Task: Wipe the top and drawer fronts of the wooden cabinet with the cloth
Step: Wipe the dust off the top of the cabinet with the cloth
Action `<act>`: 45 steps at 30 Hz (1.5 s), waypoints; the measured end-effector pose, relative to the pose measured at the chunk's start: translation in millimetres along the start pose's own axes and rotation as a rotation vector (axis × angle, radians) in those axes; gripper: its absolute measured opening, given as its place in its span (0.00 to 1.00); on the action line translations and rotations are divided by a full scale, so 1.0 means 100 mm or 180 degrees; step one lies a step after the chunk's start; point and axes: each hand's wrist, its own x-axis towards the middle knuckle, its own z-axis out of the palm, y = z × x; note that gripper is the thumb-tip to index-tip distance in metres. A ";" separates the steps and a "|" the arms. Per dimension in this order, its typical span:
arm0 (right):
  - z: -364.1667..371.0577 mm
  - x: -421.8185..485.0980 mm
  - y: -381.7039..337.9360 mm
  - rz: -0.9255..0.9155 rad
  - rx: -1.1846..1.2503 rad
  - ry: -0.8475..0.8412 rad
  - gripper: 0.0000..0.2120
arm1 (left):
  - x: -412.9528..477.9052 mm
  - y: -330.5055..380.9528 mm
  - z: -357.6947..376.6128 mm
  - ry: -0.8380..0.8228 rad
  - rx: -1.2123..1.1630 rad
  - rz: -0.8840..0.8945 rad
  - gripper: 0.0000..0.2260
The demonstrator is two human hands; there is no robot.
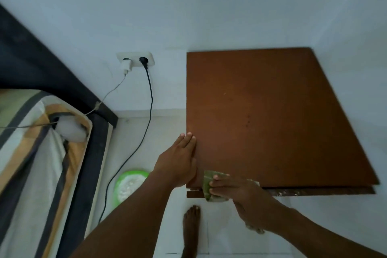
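Green cloth (208, 186) clasped in my right grip (232, 191) at cabinet (272, 111) front-left corner; left grip (178, 161) flat, holding nothing, steadies side. I'd wipe w/ long overlapping strokes.

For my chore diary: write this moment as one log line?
left hand: flat on left edge of wooden cabinet | right hand: holds green cloth on front edge

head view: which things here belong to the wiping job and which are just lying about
Job: cabinet, cloth, right hand gripping the cloth, left hand flat on the cabinet's left edge.
Lying about: bed, socket, charger, black cable, green tub.
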 end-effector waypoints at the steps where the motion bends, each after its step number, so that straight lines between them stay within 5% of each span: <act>1: -0.12 0.07 -0.03 0.0133 0.0015 0.0083 0.23 | 0.05 -0.03 -0.03 0.0024 0.0005 0.0021 0.28; 5: -0.65 1.06 0.04 0.1300 0.1237 0.0513 0.11 | 0.39 -0.19 -0.21 0.0041 0.0014 0.0144 0.28; 7: -0.94 1.72 0.44 0.1582 0.1032 0.0841 0.09 | 0.63 -0.29 -0.35 0.0015 0.0077 0.0232 0.28; 10: -1.12 2.56 1.02 0.1127 -0.0073 0.1044 0.27 | 0.96 -0.42 -0.58 -0.0096 0.0208 0.0483 0.29; 15: -1.24 3.36 1.76 0.1712 -0.0354 0.0915 0.29 | 1.33 -0.67 -0.70 -0.0027 0.0191 0.0728 0.29; 21: -0.79 3.06 1.80 0.1237 -0.1384 0.0697 0.24 | 1.36 -0.73 -0.53 0.0107 -0.0182 0.0812 0.38; 30: -0.40 2.15 1.11 0.1021 -0.0817 0.0558 0.30 | 1.34 -0.66 -0.62 -0.0221 -0.0125 0.0583 0.32; 45: 0.38 0.50 -0.24 0.0134 0.0009 0.0486 0.17 | 0.58 -0.50 -0.28 -0.0118 0.0040 0.0326 0.33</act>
